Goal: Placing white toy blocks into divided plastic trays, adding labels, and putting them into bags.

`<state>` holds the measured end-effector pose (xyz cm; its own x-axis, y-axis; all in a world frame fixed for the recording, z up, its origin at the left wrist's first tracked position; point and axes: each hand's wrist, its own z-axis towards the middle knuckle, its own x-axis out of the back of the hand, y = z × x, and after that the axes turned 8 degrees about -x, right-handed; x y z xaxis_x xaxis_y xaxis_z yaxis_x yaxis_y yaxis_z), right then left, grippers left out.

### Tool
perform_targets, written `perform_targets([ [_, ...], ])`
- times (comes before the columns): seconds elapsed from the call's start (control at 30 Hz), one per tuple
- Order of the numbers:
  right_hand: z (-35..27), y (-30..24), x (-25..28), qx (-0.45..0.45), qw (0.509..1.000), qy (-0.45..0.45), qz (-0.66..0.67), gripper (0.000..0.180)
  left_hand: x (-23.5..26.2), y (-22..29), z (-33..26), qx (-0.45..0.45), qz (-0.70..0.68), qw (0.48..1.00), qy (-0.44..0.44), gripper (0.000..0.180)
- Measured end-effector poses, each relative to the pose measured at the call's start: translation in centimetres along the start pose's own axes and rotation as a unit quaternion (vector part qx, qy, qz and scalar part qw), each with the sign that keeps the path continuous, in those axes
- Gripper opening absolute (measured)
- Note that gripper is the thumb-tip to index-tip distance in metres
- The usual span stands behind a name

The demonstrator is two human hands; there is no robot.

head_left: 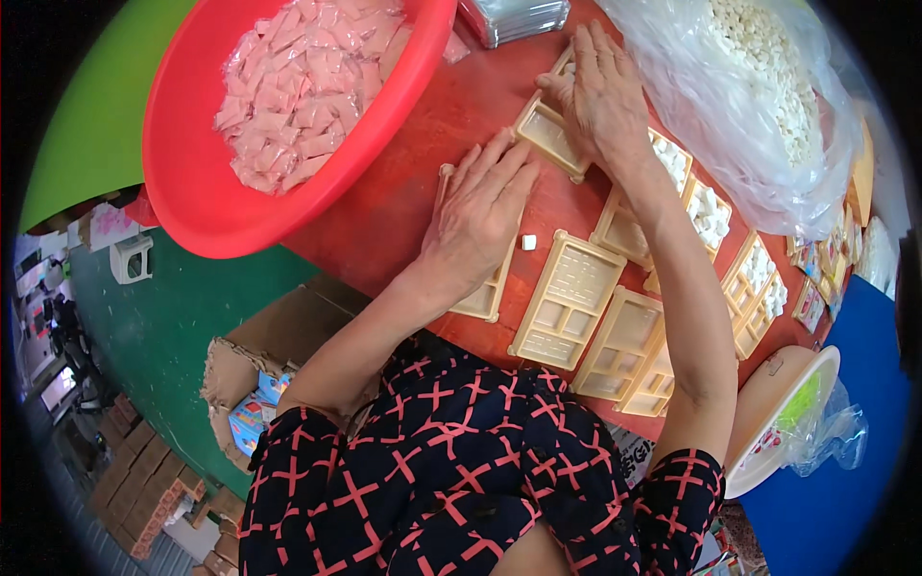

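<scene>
On the table point(370, 226), a basin point(206, 226) is set by the left edge. Near the front edge, one tray point(480, 305) is covered by the left hand point(480, 206); farther back, another point(549, 134) by the right hand point(603, 91), well apart. Grip cannot be told.

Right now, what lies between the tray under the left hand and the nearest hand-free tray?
In the head view, a small white cube lies on the red tabletop.

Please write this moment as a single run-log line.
Left hand: extended over cream tray | Right hand: extended over second tray | Nearby: red basin, pink packets inside
</scene>
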<state>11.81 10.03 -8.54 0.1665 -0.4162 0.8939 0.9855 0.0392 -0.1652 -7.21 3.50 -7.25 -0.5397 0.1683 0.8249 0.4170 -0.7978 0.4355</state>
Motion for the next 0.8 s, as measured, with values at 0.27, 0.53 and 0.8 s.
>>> perform_targets([
  [0.27, -0.9, 1.3, 0.4, 0.012, 0.996, -0.040, -0.079, 0.081, 0.3, 1.2, 0.3, 0.023, 0.052, 0.995, -0.084, 0.075],
  [0.53, -1.1, 1.7, 0.6, -0.011, 0.995, -0.097, -0.011, 0.084, 0.1, 1.1, 0.3, 0.034, 0.078, 0.990, -0.113, 0.084],
  [0.8, -2.2, 1.2, 5.8, 0.001, 0.982, 0.002, 0.191, 0.040, 0.8, 0.6, 0.1, 0.010, 0.011, 0.998, -0.062, 0.073],
])
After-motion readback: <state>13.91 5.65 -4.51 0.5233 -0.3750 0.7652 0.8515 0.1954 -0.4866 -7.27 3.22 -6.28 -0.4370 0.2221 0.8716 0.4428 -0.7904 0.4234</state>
